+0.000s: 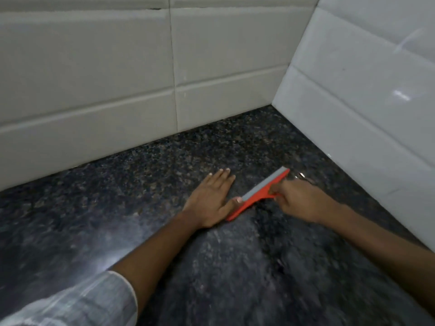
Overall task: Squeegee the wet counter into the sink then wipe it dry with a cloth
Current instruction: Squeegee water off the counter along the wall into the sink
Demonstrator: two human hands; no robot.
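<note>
While your striped sleeve [77, 302] sits lowest in view, both forearms reach out over the dark speckled counter [235, 267]. Your left hand [210, 200] lies flat on the stone, fingers straight and held together, thumb tip touching the near end of the squeegee [260, 192]. Your right hand [297, 200] is curled around its red handle, fingers wrapped tight. Its grey blade rests on the counter, angled toward the corner. Beyond stand white tiles [117, 78], with a small shiny patch beside the blade's far end.
</note>
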